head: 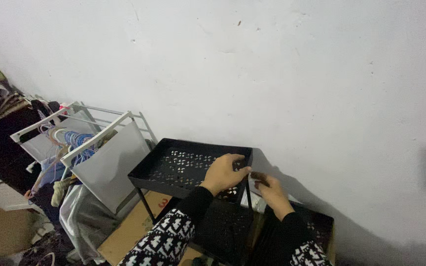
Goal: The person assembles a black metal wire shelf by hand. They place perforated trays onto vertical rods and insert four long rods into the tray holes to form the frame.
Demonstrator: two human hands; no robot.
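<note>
Two sleeves with a black-and-white pattern come up from the bottom edge, and both hands are at the near right corner of a black metal rack. Left hand (221, 172) lies over the rim of the top tray (173, 160), fingers curled down on the edge and gripping it. Right hand (270, 190) is just beside it, outside the corner, fingertips pinched together near the upright post (248, 192); whether they hold something small I cannot tell. That tray is square, perforated with small cut-out patterns, and sits level on thin black legs. Below it a second perforated shelf (223, 229) shows, dark and partly hidden by the arms. Under the rack lies flat brown cardboard (131, 231), with a red mark on it near the leg. Further left stands a white folding frame (99, 138) with grey panels, blue and pale hangers (75, 143) bunched inside it. Beyond that, piled clothes and dark fabric (1, 128) fill the left corner. Behind everything, a plain white wall (282, 74), scuffed in spots, with shadow at the right.
</note>
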